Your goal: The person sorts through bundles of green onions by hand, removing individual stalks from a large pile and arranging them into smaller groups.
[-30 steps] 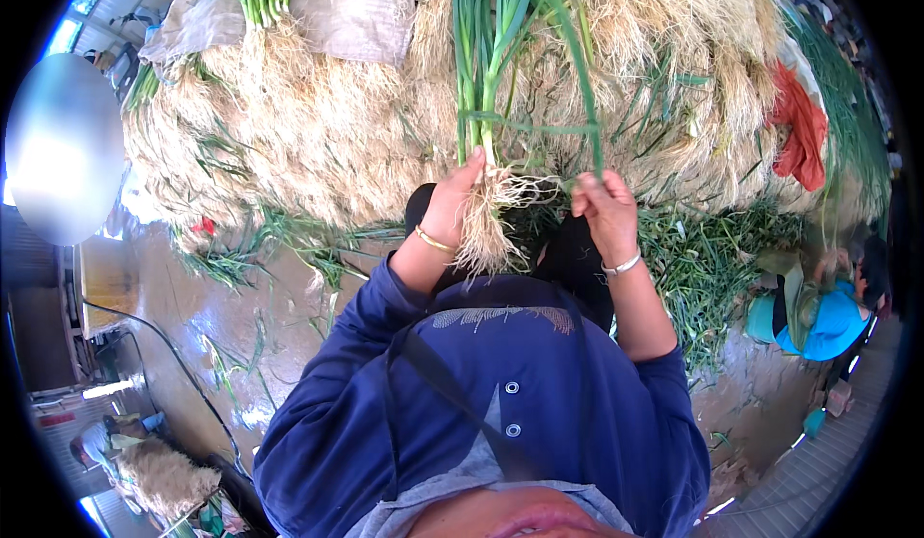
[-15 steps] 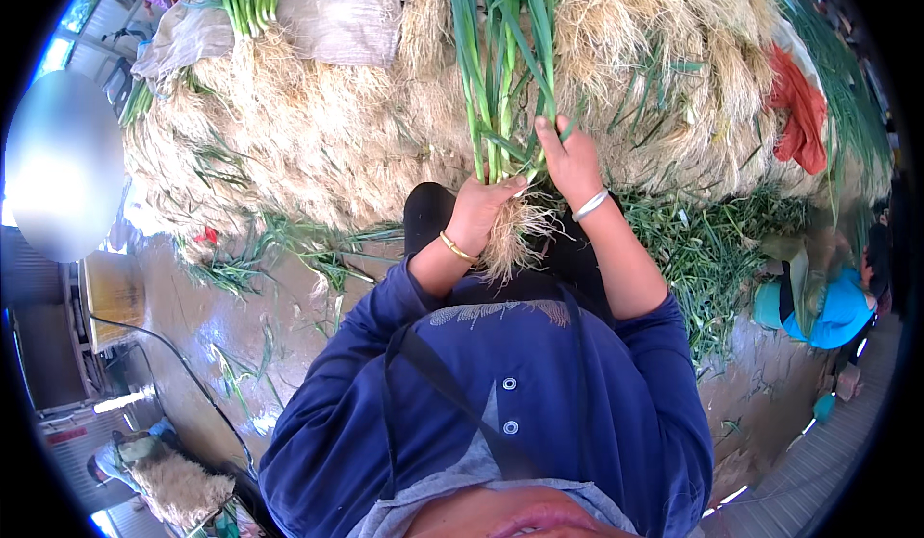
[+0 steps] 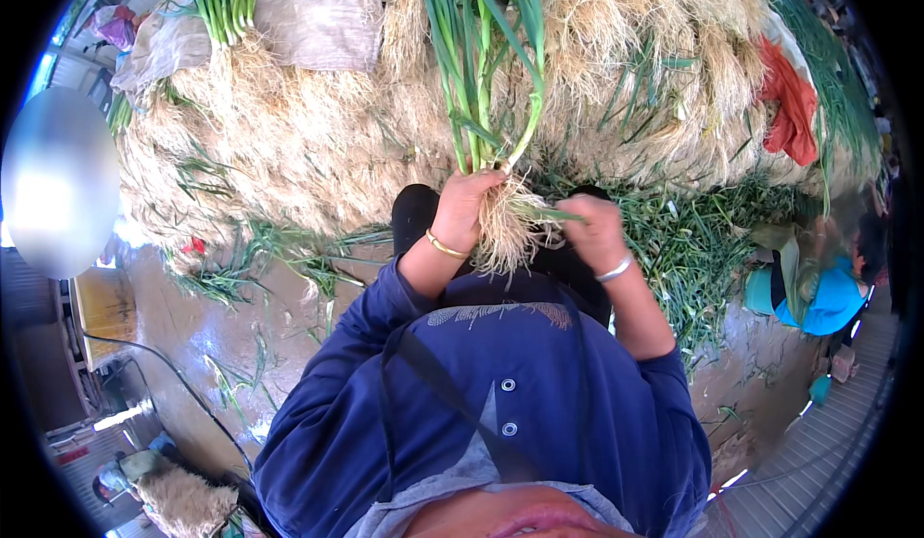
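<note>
My left hand [image 3: 464, 206] grips a bunch of green onions [image 3: 481, 66] just above its pale tangled roots [image 3: 508, 235], and the green leaves stand up away from me. My right hand [image 3: 595, 233] is beside the roots, pinching a single green stalk [image 3: 553, 215] that sticks out of the bunch. A gold bangle is on my left wrist and a silver one on my right. Both arms wear blue sleeves.
A big heap of green onions with straw-coloured roots [image 3: 318, 143] fills the space ahead. A grey sack [image 3: 318, 9] and a red cloth [image 3: 791, 105] lie on it. Loose green leaves [image 3: 693, 249] litter the wet floor [image 3: 231, 336]. A person in blue [image 3: 818, 293] crouches at the right.
My right hand has come down from the leaves to the root end, now pulling one stalk sideways. The left hand has stayed shut on the bunch.
</note>
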Available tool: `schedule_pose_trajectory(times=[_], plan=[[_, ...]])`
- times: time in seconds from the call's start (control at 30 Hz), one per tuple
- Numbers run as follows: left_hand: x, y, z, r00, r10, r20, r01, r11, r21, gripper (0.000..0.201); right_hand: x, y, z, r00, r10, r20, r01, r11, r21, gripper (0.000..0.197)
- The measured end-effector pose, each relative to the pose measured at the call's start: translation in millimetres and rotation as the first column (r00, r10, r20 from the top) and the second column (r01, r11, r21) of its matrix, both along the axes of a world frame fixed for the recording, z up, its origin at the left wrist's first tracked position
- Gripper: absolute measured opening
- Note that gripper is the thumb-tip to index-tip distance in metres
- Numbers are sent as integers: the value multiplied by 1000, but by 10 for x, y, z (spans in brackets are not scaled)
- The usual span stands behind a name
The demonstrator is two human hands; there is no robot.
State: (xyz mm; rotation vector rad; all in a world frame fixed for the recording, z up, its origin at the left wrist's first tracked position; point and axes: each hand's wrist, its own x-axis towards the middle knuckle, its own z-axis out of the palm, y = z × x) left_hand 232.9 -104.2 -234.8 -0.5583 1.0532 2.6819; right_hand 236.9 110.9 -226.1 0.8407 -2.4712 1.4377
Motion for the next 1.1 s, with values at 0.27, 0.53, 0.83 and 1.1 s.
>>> schedule_pose_trajectory(times=[0.27,0.53,0.83,1.1], plan=[[67,110,-88,994,-104,-26,101,991,-91,33,-552,761,-55,908,-370,-197,414,724,551,32],[151,179,-10,996,21,-88,-35,988,-150,27,-687,-487,396,972,-1,-236,71,956,286,18],[221,260,14,995,-70,-66,56,979,-195,23,-876,-470,358,905,-267,-331,386,843,375,18],[31,65,-285,982,72,-177,-133,921,-366,20,173,-429,352,894,334,298,-205,898,-390,17]])
